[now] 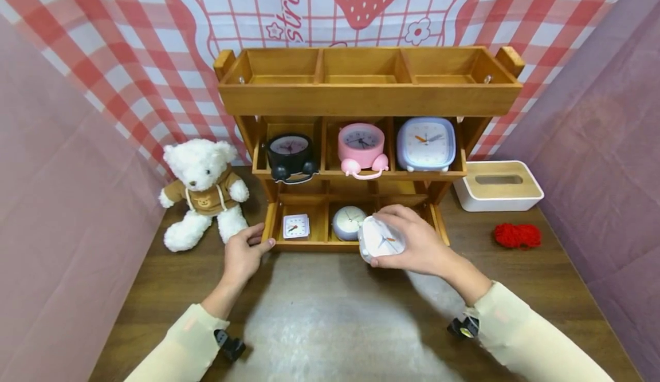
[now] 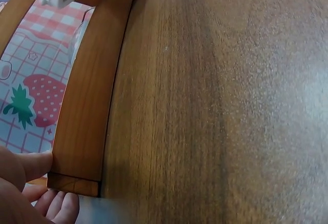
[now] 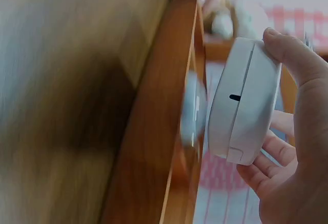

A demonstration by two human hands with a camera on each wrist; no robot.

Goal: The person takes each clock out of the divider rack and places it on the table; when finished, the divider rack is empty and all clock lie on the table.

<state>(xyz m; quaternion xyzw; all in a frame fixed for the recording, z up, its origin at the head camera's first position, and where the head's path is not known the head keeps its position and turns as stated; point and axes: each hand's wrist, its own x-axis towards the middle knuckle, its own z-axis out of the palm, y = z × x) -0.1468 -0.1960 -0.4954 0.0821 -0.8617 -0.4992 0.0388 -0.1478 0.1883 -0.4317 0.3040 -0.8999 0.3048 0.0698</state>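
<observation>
My right hand (image 1: 415, 241) holds a white alarm clock (image 1: 380, 239) by its sides, over the front edge of the bottom tier. In the right wrist view the clock's plain white side (image 3: 245, 101) shows, thumb on one edge and fingers on the other. My left hand (image 1: 243, 256) pinches the front left corner of the wooden shelf (image 1: 309, 247); in the left wrist view, thumb and curled fingers lie around the corner (image 2: 74, 183). A round grey clock (image 1: 349, 223) sits in the bottom middle compartment, and a small square white clock (image 1: 296, 226) in the left one.
The middle tier carries a black clock (image 1: 290, 152), a pink clock (image 1: 361, 144) and a blue-framed clock (image 1: 426, 144). Left of the shelf sits a white teddy bear (image 1: 203, 190). To the right are a tissue box (image 1: 499, 193) and red yarn (image 1: 518, 235).
</observation>
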